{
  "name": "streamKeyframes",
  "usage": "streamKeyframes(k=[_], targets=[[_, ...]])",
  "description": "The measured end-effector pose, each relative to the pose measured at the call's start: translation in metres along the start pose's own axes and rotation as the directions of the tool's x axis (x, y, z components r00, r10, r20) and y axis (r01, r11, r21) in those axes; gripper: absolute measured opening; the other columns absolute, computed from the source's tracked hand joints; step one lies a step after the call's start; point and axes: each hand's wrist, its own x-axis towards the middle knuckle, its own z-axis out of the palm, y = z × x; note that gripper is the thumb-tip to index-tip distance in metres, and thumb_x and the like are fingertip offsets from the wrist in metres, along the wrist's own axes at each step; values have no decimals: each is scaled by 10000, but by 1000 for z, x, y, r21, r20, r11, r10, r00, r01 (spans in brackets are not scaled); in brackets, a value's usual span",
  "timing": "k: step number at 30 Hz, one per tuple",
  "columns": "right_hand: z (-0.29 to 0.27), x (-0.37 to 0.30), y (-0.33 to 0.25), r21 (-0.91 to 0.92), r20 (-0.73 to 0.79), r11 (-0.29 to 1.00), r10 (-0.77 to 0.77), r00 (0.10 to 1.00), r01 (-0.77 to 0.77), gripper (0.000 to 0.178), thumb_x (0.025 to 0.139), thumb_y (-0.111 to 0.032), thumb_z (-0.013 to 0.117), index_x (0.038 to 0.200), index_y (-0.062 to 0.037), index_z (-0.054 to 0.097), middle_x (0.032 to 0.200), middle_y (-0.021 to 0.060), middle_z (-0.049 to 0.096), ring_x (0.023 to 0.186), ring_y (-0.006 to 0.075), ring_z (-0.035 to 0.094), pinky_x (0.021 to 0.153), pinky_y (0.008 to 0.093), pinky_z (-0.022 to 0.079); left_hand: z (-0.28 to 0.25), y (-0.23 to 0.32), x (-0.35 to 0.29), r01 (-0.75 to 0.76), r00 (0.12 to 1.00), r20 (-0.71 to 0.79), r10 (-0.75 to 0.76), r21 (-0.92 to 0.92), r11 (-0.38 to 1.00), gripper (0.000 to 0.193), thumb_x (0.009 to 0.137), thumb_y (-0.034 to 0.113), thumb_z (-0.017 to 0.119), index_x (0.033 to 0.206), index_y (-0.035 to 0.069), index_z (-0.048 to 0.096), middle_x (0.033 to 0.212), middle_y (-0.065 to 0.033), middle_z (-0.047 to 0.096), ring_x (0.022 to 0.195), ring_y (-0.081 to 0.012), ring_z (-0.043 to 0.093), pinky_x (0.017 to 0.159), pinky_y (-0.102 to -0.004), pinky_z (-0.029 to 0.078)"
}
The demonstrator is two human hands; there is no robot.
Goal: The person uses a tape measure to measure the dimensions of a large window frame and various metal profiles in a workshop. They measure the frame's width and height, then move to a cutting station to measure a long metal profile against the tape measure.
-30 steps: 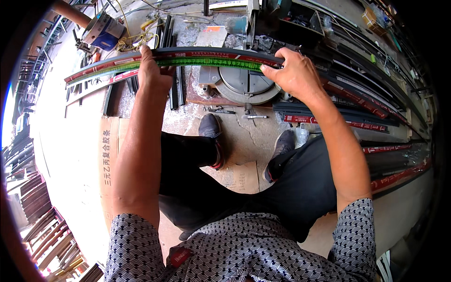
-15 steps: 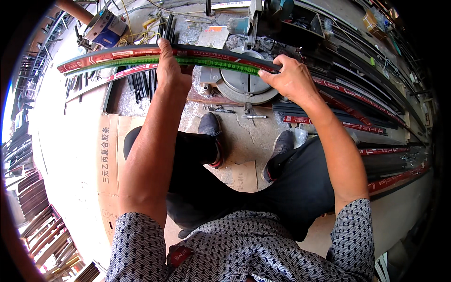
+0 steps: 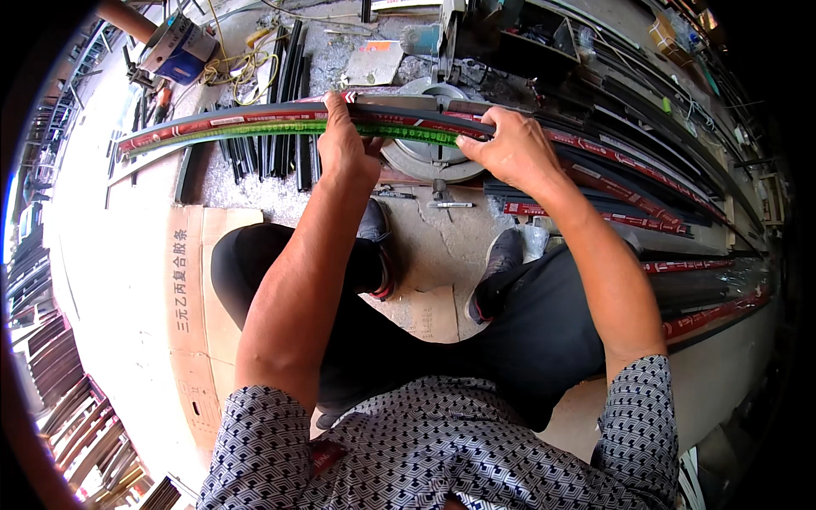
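Across the far part of the view lies a long dark profile (image 3: 246,116) faced with red film, held level in front of me. Along its near edge runs a green tape measure blade (image 3: 276,128) with printed marks. My left hand (image 3: 347,151) is closed around both near their middle, thumb on top. At their right end my right hand (image 3: 514,146) pinches the profile and the blade between thumb and fingers. Behind and below them sits a saw with a round metal base (image 3: 433,166), partly hidden by the profile.
Dark profiles (image 3: 633,191), several red-filmed, lie at the right. More black bars (image 3: 293,161) lie beyond my left hand. A blue-and-white bucket (image 3: 180,49) stands far left near a yellow cord (image 3: 242,78). A marker (image 3: 450,204) and flat cardboard (image 3: 191,314) lie on the floor.
My left hand has shifted right along the profile toward my right hand. The profile's left end sits lower and slightly further right. Both hands keep their grip, and the whole view has shifted slightly.
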Motion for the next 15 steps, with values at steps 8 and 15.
streamKeyframes(k=[8,15], targets=[[5,-3,-2,2,11,1000,12,1000,-12,569,799,-443,763,1140,6,683,1051,230,723,1033,380,691,933,434,522,-3,-2,5,1,1000,-31,-1,23,1000,497,954,559,633,1207,135,586,1121,-72,672,974,-269,650,824,-436,532],[7,-3,-1,2,3,1000,8,1000,-8,612,792,-466,766,1158,17,683,1054,246,719,1014,378,696,917,414,524,-8,-5,7,-19,1000,-2,19,20,1000,592,972,556,602,1314,78,536,1208,-127,612,1002,-304,656,785,-479,605]])
